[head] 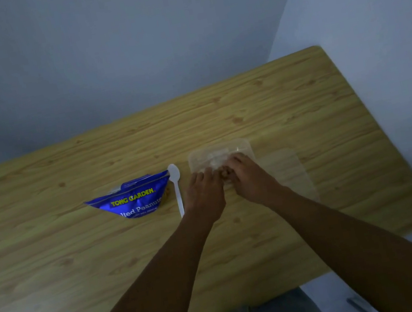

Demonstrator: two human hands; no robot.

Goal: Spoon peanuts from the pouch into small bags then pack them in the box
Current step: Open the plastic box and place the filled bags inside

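Both hands, left [203, 192] and right [247, 178], pinch a small bag [226, 175] of peanuts with curled fingers at the clear box [215, 154], mid-counter [299, 100]. Toward the left edge lie the spoon [177, 188] and the blue pouch [132, 199].

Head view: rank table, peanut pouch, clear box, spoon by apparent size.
1. table
2. peanut pouch and clear box: close, and the box is partly covered, so unranked
3. spoon
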